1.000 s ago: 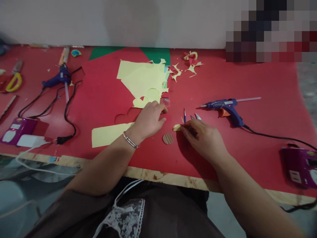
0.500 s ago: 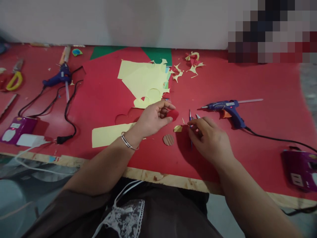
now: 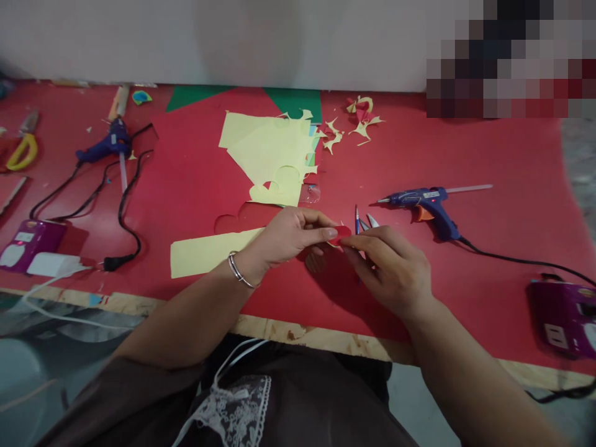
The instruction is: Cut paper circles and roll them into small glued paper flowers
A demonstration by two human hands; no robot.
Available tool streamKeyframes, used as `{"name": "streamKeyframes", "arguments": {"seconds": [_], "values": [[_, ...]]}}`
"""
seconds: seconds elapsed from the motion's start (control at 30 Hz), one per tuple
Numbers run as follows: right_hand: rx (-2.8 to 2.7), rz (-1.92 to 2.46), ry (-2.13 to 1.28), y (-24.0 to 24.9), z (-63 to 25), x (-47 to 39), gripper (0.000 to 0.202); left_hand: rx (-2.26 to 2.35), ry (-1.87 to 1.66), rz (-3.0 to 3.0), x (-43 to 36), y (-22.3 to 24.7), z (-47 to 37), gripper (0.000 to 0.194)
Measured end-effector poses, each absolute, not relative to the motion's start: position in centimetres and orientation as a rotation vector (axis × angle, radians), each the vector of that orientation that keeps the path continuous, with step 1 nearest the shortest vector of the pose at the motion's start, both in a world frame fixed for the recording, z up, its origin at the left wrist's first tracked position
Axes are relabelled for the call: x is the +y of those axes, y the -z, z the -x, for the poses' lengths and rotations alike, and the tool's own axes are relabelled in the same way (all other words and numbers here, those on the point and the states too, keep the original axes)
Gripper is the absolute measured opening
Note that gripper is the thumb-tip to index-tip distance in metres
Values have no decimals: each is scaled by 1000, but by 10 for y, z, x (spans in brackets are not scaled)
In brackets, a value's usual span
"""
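Red piece (image 3: 343, 232) pinched in the left hand (image 3: 295, 234), right fingertips at its edge

The small red piece sits between the two hands, just beyond the left thumb tip. The left hand is closed on it, thumb laid over the near side. The right hand (image 3: 397, 264) has its thumb and forefinger drawn together at the piece's right edge; whether they grip it or only touch it, I cannot tell. A pale edge shows just beneath the piece.

Below the left fingers, partly hidden by them, lies a ridged brown disc (image 3: 316, 263). Just beyond the right fingertips are a slim blue tool (image 3: 357, 216) and metal blades (image 3: 372, 220), their lower parts covered by the hand. Farther out past the right hand, a blue glue gun (image 3: 431, 203) rests with its nozzle pointing left.

A yellow strip (image 3: 212, 251) lies left of the left hand, near its bangle (image 3: 239, 271). Beyond that hand are overlapping yellow sheets (image 3: 270, 146), with curled scraps (image 3: 363, 118) to their right. Well to its left lies a second glue gun (image 3: 108, 146).
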State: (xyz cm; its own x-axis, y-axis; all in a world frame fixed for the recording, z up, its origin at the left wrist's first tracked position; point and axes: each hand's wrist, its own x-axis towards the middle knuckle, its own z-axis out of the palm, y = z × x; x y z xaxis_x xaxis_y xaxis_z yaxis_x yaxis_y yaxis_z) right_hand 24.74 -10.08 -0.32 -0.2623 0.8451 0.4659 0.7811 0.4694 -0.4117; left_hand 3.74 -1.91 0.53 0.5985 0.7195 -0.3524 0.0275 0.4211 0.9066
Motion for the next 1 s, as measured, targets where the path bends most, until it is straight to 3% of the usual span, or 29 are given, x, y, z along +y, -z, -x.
{"name": "streamKeyframes", "arguments": {"seconds": [0.33, 0.53, 1.0], "values": [[-1885, 1356, -342, 4, -246, -95, 2, 793, -461, -1132, -28, -14, -40, 24], [-1794, 1464, -433, 8, -247, -96, 11, 853, -449, -1167, -28, -10, -39, 23], [-1753, 1480, -539, 6, -247, -96, 10, 892, -477, -1242, -30, -11, -42, 14]]}}
